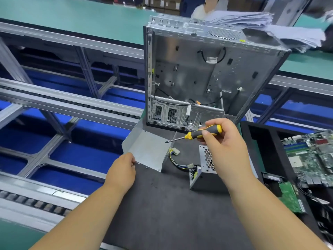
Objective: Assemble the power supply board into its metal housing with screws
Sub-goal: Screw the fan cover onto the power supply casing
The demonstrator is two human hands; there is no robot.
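1. Two hands work over a dark mat [162, 204]; the right hand [221, 141] curls its fingers round a yellow-and-black screwdriver [201, 132], tip aimed left, ready for driving.
2. The left hand [122, 170] reaches small screws [137, 163] at its fingertips, seemingly pinching one, though that is hard to tell.
3. Just beyond those fingers lies the bent metal cover [147, 148]; the perforated power supply housing [207, 170] sits under the right wrist.
4. A computer chassis [194, 73] stands behind; conveyor rails [63, 101] run leftward.

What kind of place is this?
Probably an electronics assembly line in a factory: a roller conveyor runs beside the work mat, an open computer case stands there, and circuit boards wait nearby.
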